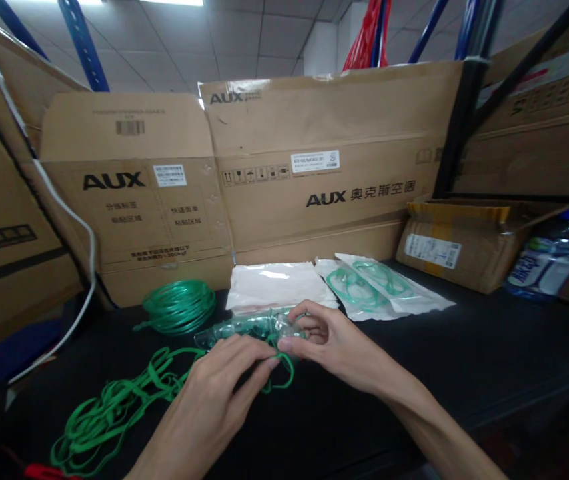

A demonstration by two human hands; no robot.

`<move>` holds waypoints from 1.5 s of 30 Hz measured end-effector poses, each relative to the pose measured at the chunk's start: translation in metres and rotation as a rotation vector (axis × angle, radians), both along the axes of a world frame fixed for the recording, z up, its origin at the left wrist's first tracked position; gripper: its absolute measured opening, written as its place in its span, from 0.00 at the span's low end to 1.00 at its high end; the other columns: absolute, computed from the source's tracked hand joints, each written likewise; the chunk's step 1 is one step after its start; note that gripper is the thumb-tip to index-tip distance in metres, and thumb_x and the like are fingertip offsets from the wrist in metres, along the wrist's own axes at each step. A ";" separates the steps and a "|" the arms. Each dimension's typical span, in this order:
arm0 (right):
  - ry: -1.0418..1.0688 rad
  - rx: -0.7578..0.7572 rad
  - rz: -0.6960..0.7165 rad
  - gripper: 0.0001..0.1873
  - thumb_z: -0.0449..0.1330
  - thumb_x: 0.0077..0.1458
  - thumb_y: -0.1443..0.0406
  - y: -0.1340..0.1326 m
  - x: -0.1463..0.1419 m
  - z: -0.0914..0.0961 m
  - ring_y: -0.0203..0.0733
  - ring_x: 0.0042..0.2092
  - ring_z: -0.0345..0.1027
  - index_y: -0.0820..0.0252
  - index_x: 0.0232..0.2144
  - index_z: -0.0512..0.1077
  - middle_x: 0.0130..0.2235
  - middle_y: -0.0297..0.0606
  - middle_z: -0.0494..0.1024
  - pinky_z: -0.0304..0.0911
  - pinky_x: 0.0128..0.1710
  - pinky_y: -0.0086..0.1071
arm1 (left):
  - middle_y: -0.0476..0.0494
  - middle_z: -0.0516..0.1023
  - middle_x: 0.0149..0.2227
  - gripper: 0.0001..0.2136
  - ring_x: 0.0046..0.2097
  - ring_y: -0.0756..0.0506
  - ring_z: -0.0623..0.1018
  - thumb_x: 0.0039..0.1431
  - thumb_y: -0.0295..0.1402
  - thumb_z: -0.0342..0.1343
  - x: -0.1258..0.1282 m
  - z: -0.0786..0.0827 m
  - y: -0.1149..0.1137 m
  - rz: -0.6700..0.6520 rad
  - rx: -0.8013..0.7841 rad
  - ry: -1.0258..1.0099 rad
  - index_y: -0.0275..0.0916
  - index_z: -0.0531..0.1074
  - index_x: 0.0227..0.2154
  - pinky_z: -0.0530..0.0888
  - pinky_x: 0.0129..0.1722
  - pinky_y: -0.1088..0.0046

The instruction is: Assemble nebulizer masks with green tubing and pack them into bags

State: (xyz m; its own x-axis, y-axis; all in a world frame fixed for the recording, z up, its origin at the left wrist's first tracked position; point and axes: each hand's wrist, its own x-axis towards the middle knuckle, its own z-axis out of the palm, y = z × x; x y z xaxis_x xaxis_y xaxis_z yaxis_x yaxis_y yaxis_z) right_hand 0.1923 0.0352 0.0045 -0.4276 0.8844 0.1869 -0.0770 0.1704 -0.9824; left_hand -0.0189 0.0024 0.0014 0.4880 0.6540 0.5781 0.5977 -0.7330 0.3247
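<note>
The clear mask [244,325] lies crosswise beyond the left hand [221,380], which seemingly pinches a green strap [292,373]. The right hand [338,341] grips the mask's right end

On the left-hand cardboard panel [139,207] I could read a bold AUX, then 分拣标签粘贴区域, 快递面单粘贴区域 and, lower down, 300kgf. The wider cardboard panel [274,210] beside it bore AUX near its top left and AUX 奥克斯空调 lower right. Their white stickers [315,161] were too fine to read.
</note>
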 end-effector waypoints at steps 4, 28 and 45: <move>-0.045 0.014 -0.035 0.21 0.74 0.48 0.56 0.001 0.007 0.003 0.34 0.32 0.65 0.58 0.36 0.70 0.31 0.28 0.74 0.57 0.32 0.27 | 0.51 0.81 0.40 0.06 0.43 0.47 0.79 0.71 0.30 0.53 -0.004 0.001 0.002 0.006 -0.016 0.010 0.44 0.75 0.41 0.72 0.46 0.73; -0.271 0.117 -0.090 0.22 0.71 0.50 0.50 0.001 0.014 0.005 0.37 0.30 0.63 0.57 0.37 0.69 0.29 0.28 0.70 0.57 0.31 0.30 | 0.55 0.81 0.39 0.04 0.43 0.46 0.76 0.69 0.32 0.58 -0.002 -0.001 0.001 0.057 -0.112 0.018 0.45 0.77 0.38 0.67 0.48 0.67; -0.185 -0.061 0.211 0.24 0.72 0.53 0.57 -0.001 0.028 0.017 0.40 0.44 0.71 0.55 0.50 0.71 0.40 0.32 0.78 0.65 0.44 0.30 | 0.49 0.79 0.44 0.05 0.46 0.45 0.78 0.67 0.31 0.59 0.014 -0.013 0.010 0.123 -0.192 -0.113 0.43 0.78 0.42 0.70 0.48 0.70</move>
State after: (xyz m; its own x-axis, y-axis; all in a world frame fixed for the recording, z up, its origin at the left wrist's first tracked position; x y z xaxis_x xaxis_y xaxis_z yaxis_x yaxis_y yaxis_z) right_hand 0.2206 0.0344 0.0220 -0.6250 0.7797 0.0383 0.0768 0.1103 -0.9909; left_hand -0.0054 0.0121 -0.0121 0.3369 0.8077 0.4839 0.6308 -0.5752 0.5208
